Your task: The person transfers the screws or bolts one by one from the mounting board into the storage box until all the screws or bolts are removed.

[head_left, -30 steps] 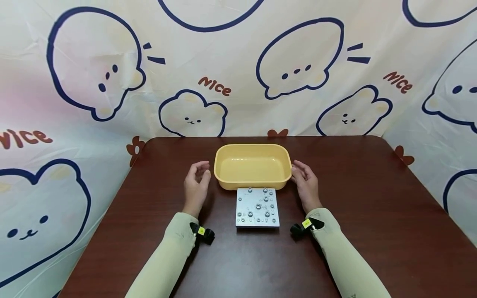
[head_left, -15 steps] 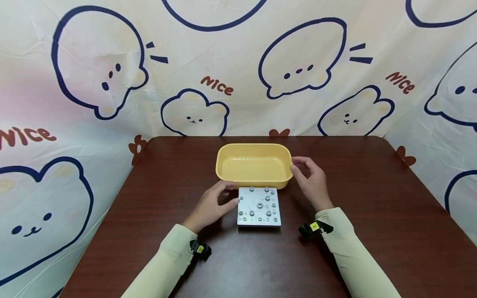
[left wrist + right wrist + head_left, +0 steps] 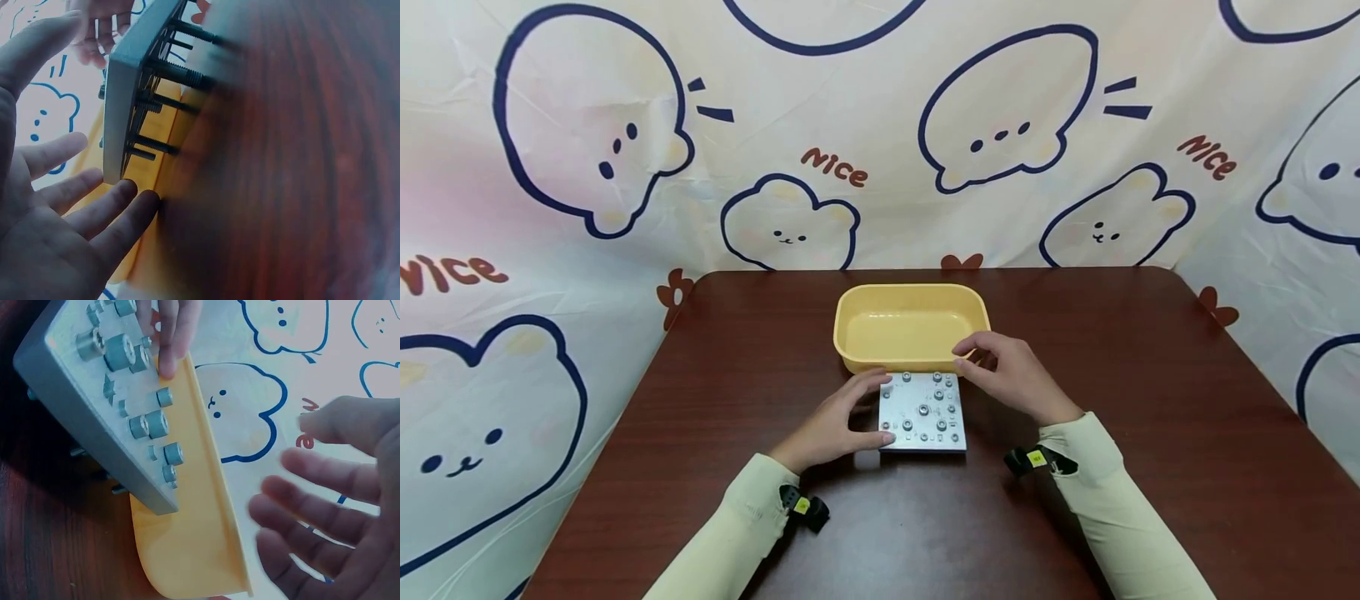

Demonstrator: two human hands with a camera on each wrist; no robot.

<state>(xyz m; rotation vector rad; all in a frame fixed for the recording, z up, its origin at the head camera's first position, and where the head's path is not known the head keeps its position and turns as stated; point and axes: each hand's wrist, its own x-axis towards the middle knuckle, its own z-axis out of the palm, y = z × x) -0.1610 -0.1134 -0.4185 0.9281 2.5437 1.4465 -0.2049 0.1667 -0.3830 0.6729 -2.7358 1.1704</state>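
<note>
A silver metal plate (image 3: pixel 922 412) lies face up on the table, set with several socket-head screws of different sizes. Their threaded shanks (image 3: pixel 181 74) stick out below its underside in the left wrist view. My left hand (image 3: pixel 838 421) is at the plate's left side, thumb by the near corner and fingers by the far one. The fingers are spread; whether they touch the plate is hard to tell. My right hand (image 3: pixel 1011 375) hovers by the near right corner of a yellow tray (image 3: pixel 912 287), its fingers loosely bent with nothing held.
The tray stands just behind the plate on the dark brown wooden table (image 3: pixel 1142 400). A cartoon-print cloth (image 3: pixel 887 108) hangs behind the table and along its sides. Both wrists wear small black cameras.
My left hand has left the tray's left side and come to the plate's left edge. My right hand has shifted from the tray's right side toward its near right corner.
</note>
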